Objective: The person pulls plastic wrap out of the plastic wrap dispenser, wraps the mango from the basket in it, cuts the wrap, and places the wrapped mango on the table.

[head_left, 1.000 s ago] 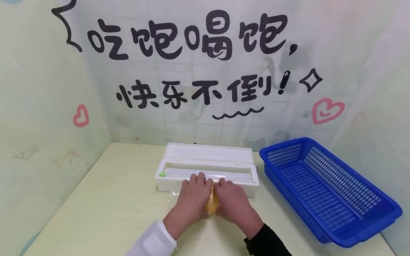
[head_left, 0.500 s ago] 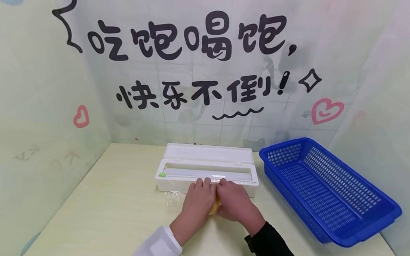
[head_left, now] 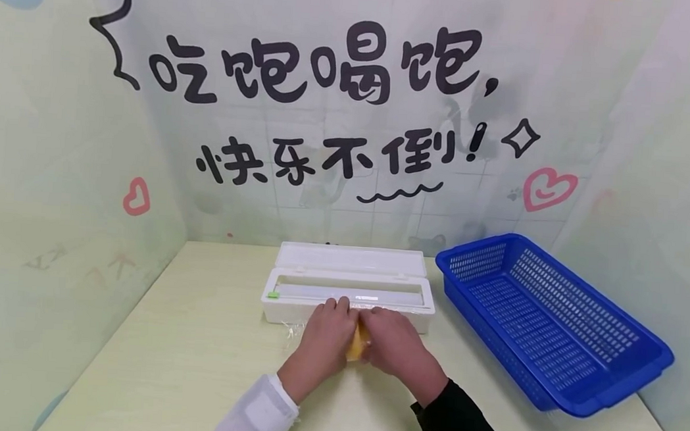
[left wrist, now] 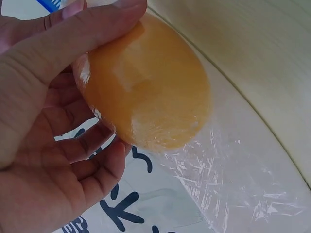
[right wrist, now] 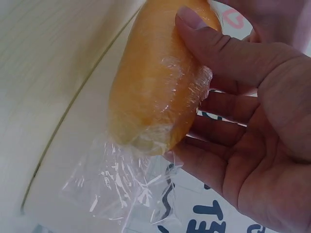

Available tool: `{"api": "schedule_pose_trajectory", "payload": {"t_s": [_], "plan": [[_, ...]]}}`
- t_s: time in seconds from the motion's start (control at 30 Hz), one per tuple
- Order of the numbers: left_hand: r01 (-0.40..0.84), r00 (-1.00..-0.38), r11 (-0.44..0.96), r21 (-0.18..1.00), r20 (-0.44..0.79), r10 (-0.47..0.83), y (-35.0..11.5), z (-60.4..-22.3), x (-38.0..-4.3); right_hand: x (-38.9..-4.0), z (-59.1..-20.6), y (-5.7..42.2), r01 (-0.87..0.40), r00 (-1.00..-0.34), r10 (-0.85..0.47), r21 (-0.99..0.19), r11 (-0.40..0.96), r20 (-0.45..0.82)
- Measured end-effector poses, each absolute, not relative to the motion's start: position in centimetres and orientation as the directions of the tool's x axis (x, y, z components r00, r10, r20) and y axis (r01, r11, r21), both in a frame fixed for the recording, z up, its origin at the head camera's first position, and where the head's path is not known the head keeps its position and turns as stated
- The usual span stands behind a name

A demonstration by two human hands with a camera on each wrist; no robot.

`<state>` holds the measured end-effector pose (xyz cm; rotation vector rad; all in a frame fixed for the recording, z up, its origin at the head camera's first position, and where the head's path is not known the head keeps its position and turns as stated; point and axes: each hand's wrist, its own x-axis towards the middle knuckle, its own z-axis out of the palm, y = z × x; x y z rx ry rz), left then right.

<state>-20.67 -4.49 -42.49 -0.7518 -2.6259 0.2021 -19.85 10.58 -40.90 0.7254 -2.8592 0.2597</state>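
Note:
A smooth, oblong orange-yellow piece [left wrist: 160, 82], fruit-like in look, is covered in clear cling film [right wrist: 116, 184]. My left hand [head_left: 327, 333] grips its left side, with the thumb on the near face and fingers behind. From the other side my right hand [head_left: 395, 342] holds it the same way, the thumb [right wrist: 204, 36] pressed on the wrapped surface. Loose, crinkled film trails from both ends. In the head view the hands hide most of the orange piece. Just beyond them stands a white cling film dispenser [head_left: 300, 313], its lid raised and the roll showing.
A green slider [head_left: 273, 295] sits at the left end of the dispenser. To the right is a blue perforated basket [head_left: 492, 336] with nothing in it. The pale tabletop [head_left: 194, 351] ends at a back wall [head_left: 232, 215] printed with large black characters.
My left hand shifts right over the orange piece, then back left, so more of it shows again. The right hand stays nearly in place. The dispenser and basket have not moved.

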Motion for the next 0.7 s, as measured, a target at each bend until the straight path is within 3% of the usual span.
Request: {"api": "schedule_pose_trajectory", "payload": {"t_s": [0.23,0.4,0.7], "plan": [[0.506,-0.803,0.854,-0.119,0.296,0.517,-5.3,-41.7,-21.5,-19.0,-40.9,9.7,-0.423,-0.863,-0.410,0.018,0.906,0.295],[0.525,-0.812,0.851,-0.024,0.287,0.509,-5.6,-41.4,-21.7,-18.6,-41.4,9.1,-0.398,-0.828,-0.438,0.184,0.899,0.350],[0.528,-0.821,0.849,0.027,0.273,0.502,-6.0,-41.8,-22.2,-18.4,-42.4,8.4,-0.351,-0.791,-0.470,0.338,0.873,0.391]]}}
